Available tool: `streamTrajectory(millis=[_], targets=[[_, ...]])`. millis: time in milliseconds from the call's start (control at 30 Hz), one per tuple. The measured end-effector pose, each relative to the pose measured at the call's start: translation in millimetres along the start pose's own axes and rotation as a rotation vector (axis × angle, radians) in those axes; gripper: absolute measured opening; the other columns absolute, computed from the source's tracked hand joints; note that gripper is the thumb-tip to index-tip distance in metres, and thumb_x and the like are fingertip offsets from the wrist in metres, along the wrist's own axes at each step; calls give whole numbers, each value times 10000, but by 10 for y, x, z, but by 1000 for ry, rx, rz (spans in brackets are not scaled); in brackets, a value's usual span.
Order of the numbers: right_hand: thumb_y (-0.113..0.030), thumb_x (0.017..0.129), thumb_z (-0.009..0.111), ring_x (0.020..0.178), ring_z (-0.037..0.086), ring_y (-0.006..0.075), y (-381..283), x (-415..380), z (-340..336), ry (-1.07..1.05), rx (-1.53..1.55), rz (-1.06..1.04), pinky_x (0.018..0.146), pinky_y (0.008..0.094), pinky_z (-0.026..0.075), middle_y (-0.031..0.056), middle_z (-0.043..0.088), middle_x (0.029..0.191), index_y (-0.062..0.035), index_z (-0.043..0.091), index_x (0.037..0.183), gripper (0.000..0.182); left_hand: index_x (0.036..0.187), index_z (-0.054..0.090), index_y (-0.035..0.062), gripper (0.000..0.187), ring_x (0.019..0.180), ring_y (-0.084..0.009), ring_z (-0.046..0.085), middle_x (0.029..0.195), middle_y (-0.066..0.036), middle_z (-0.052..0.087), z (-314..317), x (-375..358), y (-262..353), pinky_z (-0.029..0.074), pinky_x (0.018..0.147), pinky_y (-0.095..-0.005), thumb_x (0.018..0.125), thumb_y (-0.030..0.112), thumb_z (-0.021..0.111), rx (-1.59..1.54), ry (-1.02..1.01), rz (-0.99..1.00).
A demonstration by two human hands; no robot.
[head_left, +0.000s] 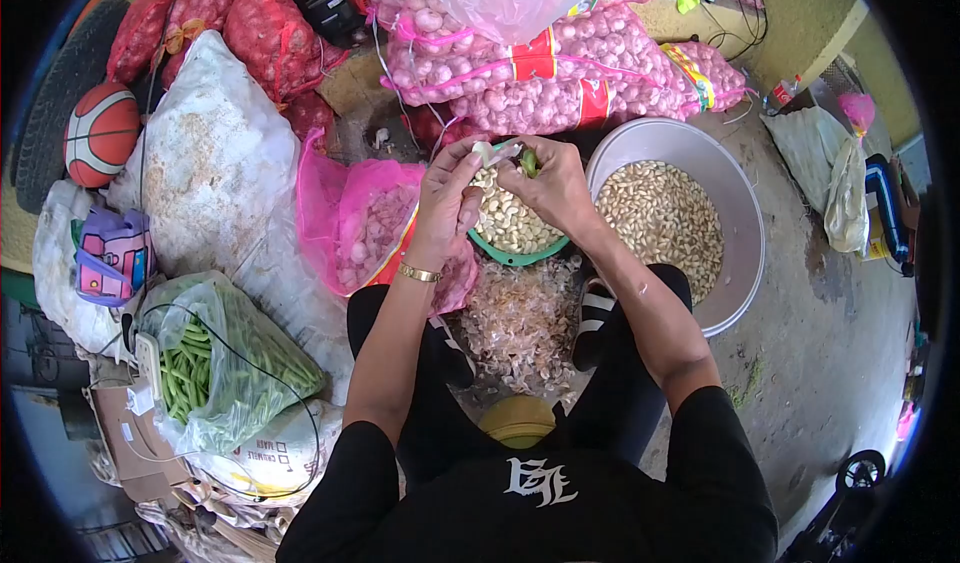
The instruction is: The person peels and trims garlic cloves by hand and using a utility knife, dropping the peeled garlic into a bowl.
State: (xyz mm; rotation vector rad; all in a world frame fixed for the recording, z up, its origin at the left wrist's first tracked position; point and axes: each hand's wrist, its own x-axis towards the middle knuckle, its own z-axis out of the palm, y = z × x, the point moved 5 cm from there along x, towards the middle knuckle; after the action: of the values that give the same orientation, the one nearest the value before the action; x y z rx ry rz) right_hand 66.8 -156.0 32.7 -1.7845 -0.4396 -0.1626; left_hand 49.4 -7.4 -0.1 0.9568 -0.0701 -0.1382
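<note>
Both hands are together above a green basin (515, 259) of peeled garlic cloves (515, 218). My left hand (452, 191) pinches a pale garlic clove (486, 155) with papery skin on it. Close against it, my right hand (550, 185) is closed around a small green-handled tool (529, 162), probably a knife; its blade is hard to make out. Below the basin, between my feet, lies a heap of loose garlic skins (520, 318). To the left of the basin, an opened pink mesh bag (330, 208) holds garlic bulbs (375, 228).
A large grey tub (742, 213) with many cloves (655, 213) in it stands at the right. Pink mesh sacks of garlic (560, 88) are stacked in front. On the left are a white sack (205, 163), a basketball (102, 138) and a plastic bag of green pods (190, 368).
</note>
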Motion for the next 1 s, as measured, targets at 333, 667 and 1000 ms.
streamTrajectory(millis=[333, 667, 1000], targets=[[-103, 876, 650, 645, 499, 16, 75, -68, -73, -26, 364, 266, 572, 213, 422, -34, 613, 740, 6, 675, 930, 124, 1151, 578, 79, 207, 448, 14, 355, 945, -19, 645, -32, -4, -21, 246, 348, -143, 947, 112, 581, -11, -75, -37], [-111, 877, 667, 721, 547, 30, 125, -111, -121, -64, 328, 195, 642, 210, 455, -17, 648, 813, 15, 672, 955, 148, 1194, 569, 76, 249, 446, 8, 341, 977, -14, 652, -7, 34, -206, 228, 345, -151, 949, 121, 574, 38, -59, -147], [-264, 807, 709, 674, 624, 152, 839, -399, -413, 53, -92, 351, 615, 314, 510, 113, 681, 766, 13, 690, 924, 301, 1173, 570, 68, 238, 444, 16, 342, 1080, -92, 671, -129, 243, -337, 255, 354, -131, 941, 119, 576, 64, -50, -182]])
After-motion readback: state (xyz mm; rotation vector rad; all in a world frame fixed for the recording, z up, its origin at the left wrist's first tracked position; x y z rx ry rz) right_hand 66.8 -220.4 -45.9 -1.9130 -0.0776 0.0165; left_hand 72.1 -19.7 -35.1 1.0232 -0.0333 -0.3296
